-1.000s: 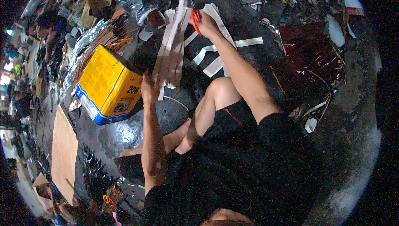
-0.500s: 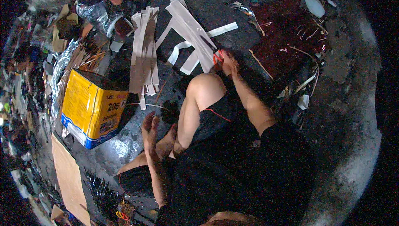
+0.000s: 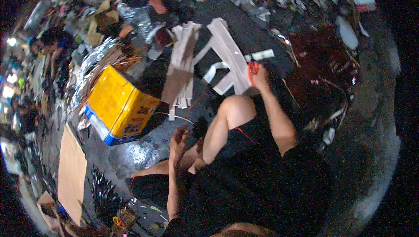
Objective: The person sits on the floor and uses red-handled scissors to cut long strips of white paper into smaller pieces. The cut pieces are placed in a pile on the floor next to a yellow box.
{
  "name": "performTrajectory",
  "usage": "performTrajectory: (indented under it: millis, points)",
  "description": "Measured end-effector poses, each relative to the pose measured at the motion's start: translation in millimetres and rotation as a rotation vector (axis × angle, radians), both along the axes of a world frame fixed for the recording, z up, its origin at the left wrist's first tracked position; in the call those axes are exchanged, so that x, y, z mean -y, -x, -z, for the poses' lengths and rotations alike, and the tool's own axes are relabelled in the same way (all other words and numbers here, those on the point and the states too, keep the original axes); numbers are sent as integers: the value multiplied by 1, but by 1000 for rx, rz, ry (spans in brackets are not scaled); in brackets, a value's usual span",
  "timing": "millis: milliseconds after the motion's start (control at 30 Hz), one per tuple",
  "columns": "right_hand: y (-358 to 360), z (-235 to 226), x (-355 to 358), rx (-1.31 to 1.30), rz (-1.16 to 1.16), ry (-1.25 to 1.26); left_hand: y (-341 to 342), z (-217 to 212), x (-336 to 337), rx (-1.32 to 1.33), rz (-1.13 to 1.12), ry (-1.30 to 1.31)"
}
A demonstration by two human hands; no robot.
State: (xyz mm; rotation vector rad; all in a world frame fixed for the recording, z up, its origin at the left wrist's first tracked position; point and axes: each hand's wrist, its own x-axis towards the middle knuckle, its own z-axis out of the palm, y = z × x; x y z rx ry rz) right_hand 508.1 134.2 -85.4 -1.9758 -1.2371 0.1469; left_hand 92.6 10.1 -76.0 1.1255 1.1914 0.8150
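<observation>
I sit on the dark floor with one knee (image 3: 235, 108) raised. My right hand (image 3: 259, 75) grips red-handled scissors (image 3: 252, 70) beside a wide pale cardboard strip (image 3: 229, 54) lying on the floor. A bundle of long cardboard strips (image 3: 181, 69) lies left of it, apart from both hands. My left hand (image 3: 179, 139) hangs over the floor near my shin with fingers loosely apart, holding nothing. A thin wire (image 3: 179, 117) lies just above it.
A yellow and blue tin box (image 3: 118, 106) stands at the left. A flat brown cardboard sheet (image 3: 72, 173) lies lower left. Crumpled silver foil (image 3: 89, 71) and mixed scraps crowd the far side. A dark red patch (image 3: 318, 67) with scraps lies at the right.
My right hand with the scissors has drawn back from the far strips toward my knee. My left hand let go of the strip bundle and dropped down beside my leg.
</observation>
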Motion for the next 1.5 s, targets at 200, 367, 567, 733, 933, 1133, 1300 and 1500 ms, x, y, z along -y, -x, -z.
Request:
performTrajectory:
  millis: [200, 367, 567, 733, 933, 1133, 1300, 1500]
  points:
    - [52, -171, -55, -855, -392, -394, -17, -70, -32, -16, 69, -143]
    - [164, -264, 14, -907, -616, -529, -33, -170, -71, -162, -162, -836]
    - [170, -293, 64, -447, -1026, -167, -8, -251, -82, -276, 50, -1101]
    - [171, -274, 41, -733, -1212, -38, -11, -244, -35, -50, 609, -599]
    - [208, -165, -9, -1549, -1288, 103, 1, -253, -25, 20, -221, -779]
    - [288, -124, 100, -1623, -1029, 462, 53, -281, -60, 64, -812, -879]
    - [331, -111, 89, -1615, -895, 378, 141, -265, -120, -98, -897, -977]
    - [358, -91, 41, -1175, -1011, 256, 165, -129, -65, -540, -656, -336]
